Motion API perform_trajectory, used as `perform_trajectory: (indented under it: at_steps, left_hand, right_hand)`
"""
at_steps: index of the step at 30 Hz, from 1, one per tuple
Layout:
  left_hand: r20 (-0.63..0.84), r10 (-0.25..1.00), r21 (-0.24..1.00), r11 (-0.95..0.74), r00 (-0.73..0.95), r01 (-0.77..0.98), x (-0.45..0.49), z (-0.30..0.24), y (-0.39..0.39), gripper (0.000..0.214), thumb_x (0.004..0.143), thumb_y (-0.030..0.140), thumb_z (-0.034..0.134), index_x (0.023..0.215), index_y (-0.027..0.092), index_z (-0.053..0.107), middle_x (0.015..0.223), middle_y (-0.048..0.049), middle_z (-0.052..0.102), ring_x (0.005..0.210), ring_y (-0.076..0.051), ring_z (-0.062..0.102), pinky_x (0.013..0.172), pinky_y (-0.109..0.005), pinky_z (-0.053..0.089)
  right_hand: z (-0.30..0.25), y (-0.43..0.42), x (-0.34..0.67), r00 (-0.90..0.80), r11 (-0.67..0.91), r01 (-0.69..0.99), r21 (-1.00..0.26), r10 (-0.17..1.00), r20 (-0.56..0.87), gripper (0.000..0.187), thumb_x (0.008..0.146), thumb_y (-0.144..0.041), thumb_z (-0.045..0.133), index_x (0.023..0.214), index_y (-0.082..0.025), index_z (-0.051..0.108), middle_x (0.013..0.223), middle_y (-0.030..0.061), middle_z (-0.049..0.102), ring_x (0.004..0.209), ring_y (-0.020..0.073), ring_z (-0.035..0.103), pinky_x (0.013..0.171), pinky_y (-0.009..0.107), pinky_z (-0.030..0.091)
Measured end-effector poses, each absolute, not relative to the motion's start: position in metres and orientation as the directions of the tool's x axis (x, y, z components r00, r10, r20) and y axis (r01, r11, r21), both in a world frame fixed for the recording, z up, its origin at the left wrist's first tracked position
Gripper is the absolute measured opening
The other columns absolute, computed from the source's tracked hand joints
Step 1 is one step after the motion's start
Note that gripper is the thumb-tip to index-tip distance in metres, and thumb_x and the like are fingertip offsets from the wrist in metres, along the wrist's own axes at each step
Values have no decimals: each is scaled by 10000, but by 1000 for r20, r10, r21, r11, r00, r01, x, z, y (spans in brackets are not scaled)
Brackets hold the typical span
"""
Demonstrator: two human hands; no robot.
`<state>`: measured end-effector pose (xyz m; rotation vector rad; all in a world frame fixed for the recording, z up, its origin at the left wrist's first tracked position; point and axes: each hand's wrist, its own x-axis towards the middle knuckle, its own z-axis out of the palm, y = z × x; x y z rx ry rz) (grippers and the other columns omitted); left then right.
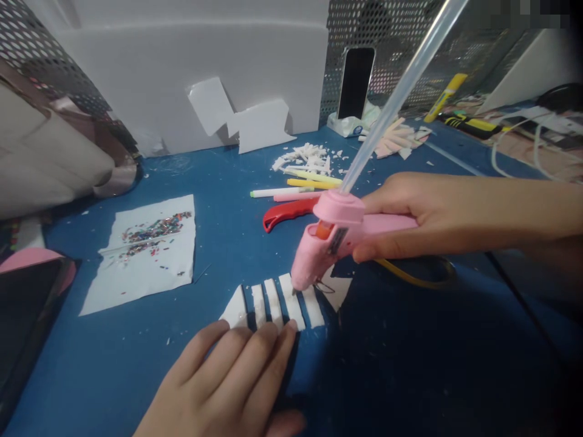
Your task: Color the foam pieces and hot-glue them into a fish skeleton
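My right hand grips a pink glue gun, tilted nose down. A long clear glue stick juts from its back toward the upper right. The nozzle meets or hovers just over a white strip; I cannot tell which. That strip lies in a row of several white strips, between a pointed white piece at the left and a notched white piece partly behind the gun. My left hand rests flat with fingers stretched out, the fingertips on the lower ends of the pieces.
A white sheet with colourful bits lies left. Behind the gun are a red-handled tool, several markers and white scraps. A phone leans at the back. A dark tablet-like device sits at the left edge.
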<state>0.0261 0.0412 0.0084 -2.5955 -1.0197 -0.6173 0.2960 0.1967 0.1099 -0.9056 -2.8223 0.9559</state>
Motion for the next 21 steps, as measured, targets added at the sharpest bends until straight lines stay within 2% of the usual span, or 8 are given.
perform_trajectory:
  at_steps: [3, 7, 9, 13, 18, 21]
  left_hand:
    - [489, 573, -108, -708, 657, 698, 25, 7, 41, 441, 1040, 426, 353, 1220, 133, 629, 1078, -46, 644, 902, -188, 534, 866, -374, 371]
    - [491, 575, -105, -707, 654, 700, 25, 7, 39, 426, 1042, 411, 355, 1202, 130, 632, 1065, -43, 639, 898, -180, 529, 859, -363, 372]
    - [488, 582, -103, -702, 651, 705, 26, 8, 39, 428, 1044, 407, 345, 1205, 130, 629, 1065, -42, 636, 911, -183, 527, 858, -363, 372]
    - [475, 581, -113, -704, 661, 701, 26, 9, 40, 420, 1042, 412, 351, 1222, 162, 637, 1050, -38, 646, 893, -183, 520, 854, -366, 365]
    - [491, 557, -94, -730, 669, 677, 27, 10, 39, 372, 1043, 387, 376, 1165, 187, 665, 962, -11, 667, 861, -158, 530, 867, -346, 379]
    - [529, 536, -76, -743, 658, 665, 29, 12, 35, 347, 1044, 365, 388, 1114, 188, 678, 916, 12, 675, 840, -138, 545, 884, -333, 389]
  right_hand:
    - [110, 199, 296, -830, 657, 524, -542, 538, -150, 361, 921, -526, 563, 885, -195, 703, 614, -63, 539, 498, 47, 465, 427, 164, 302]
    - [116, 193, 292, -824, 597, 535, -598, 524, -214, 332, 934, -500, 568, 1003, -208, 709, 831, -35, 657, 703, 78, 574, 579, 171, 371]
    - [118, 191, 290, -832, 594, 527, -607, 508, -225, 336, 941, -494, 562, 1065, -215, 701, 837, -32, 653, 706, 81, 563, 598, 179, 368]
    - [116, 192, 292, -779, 608, 595, -526, 596, -193, 494, 896, -629, 532, 974, -174, 709, 650, -39, 552, 536, 77, 457, 469, 203, 301]
    - [119, 197, 301, -756, 583, 590, -559, 641, -130, 388, 869, -570, 608, 850, -191, 690, 609, -53, 544, 489, 69, 476, 414, 188, 314]
    - [124, 195, 308, -727, 607, 587, -536, 686, -20, 418, 873, -578, 593, 790, -176, 667, 631, -38, 544, 519, 76, 477, 437, 199, 325]
